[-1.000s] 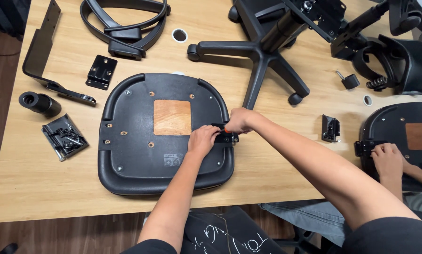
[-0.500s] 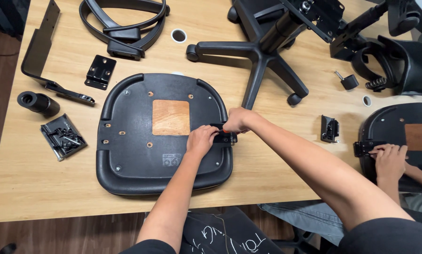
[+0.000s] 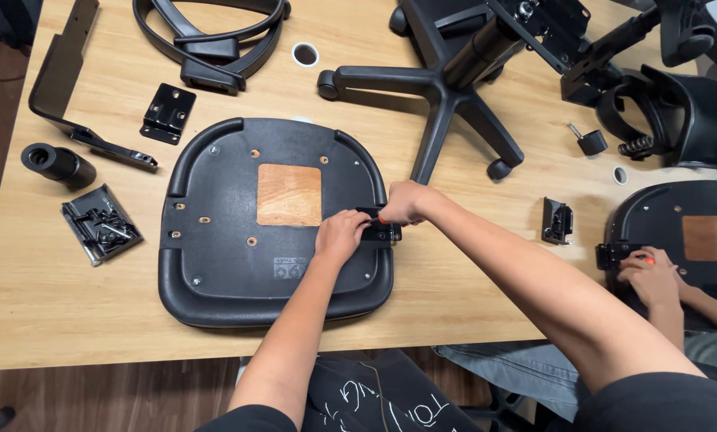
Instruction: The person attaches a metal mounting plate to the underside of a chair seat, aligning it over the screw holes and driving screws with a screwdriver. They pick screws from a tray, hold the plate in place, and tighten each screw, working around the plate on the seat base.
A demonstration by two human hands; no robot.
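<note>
- A short black cylinder and a clear bag of dark screws lie at the left of the pale wooden tabletop.
- A black plastic seat pan with a square wooden patch lies underside up, mid-tabletop.
- The left hand presses a small black bracket at the seat's right edge, its grip curled shut on the bracket.
- The right hand has its grip clamped on an orange-tipped tool there.
- A black five-armed wheeled base lies behind.
- Another person's hand rests on a second seat pan.
</note>
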